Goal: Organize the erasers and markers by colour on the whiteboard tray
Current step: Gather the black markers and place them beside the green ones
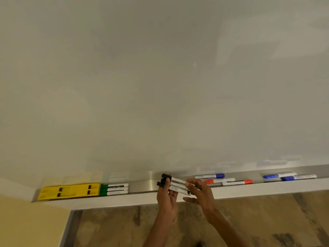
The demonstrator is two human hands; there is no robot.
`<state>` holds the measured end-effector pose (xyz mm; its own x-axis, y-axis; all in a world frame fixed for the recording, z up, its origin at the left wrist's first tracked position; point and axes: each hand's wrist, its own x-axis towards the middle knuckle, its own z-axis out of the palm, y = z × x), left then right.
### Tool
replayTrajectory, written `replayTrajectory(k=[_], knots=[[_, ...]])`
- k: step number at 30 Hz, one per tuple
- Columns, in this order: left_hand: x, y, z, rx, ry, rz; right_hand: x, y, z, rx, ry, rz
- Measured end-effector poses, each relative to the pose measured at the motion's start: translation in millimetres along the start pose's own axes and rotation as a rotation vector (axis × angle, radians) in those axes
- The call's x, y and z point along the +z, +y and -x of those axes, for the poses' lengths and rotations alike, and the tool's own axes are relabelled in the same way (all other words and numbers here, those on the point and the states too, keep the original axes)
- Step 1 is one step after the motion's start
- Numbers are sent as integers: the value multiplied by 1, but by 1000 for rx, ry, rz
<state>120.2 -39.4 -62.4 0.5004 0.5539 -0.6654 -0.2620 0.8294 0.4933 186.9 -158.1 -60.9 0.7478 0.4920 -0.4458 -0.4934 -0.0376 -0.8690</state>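
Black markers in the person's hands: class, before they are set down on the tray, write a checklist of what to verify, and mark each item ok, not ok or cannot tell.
1. All three black markers gathered in one bundle: ok, held between left hand and right hand.
2. Caps on: ok at the black ends that show.
3. Bare tray to the right of the green markers: ok.
4. Green markers grouped beside the yellow eraser: ok.
5. Red markers and blue markers sorted: not ok, one blue marker lies by the reds.
6. Further erasers: cannot tell.
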Motion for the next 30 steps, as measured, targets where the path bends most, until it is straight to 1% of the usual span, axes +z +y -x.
replayTrajectory(k=[6, 9, 10, 11, 13, 15, 16, 17, 19, 21, 22, 24, 27, 30], knots=[[-24, 40, -11, 91, 104, 21, 54, 14, -10, 81, -9, -85], [-39, 66, -19, 159, 139, -11, 84, 21, -19, 102, -12, -53], [-46, 76, -21, 201, 168, -70, 94, 24, -23, 106, -18, -30], [-54, 82, -21, 256, 212, -188, 101, 27, -27, 105, -22, -3], [-74, 90, -17, 411, 298, -555, 114, 35, -34, 95, -21, 79], [-94, 87, -13, 614, 319, -922, 123, 42, -40, 77, -1, 172], [-103, 84, -14, 704, 268, -1108, 127, 45, -43, 62, 9, 217], [-110, 82, -15, 760, 182, -1298, 131, 48, -46, 46, 18, 258], [-119, 81, -21, 810, 19, -1652, 138, 53, -52, 24, 33, 325], [-123, 84, -24, 856, -65, -1932, 144, 55, -57, 6, 28, 409], [-123, 85, -25, 862, -71, -2030, 147, 55, -59, -11, 21, 460], [-124, 88, -28, 822, -39, -2138, 153, 55, -58, -62, 13, 572], [-129, 90, -32, 809, 68, -2241, 159, 57, -53, -136, 21, 739], [-136, 92, -31, 764, 68, -2299, 162, 62, -48, -206, 66, 866]])
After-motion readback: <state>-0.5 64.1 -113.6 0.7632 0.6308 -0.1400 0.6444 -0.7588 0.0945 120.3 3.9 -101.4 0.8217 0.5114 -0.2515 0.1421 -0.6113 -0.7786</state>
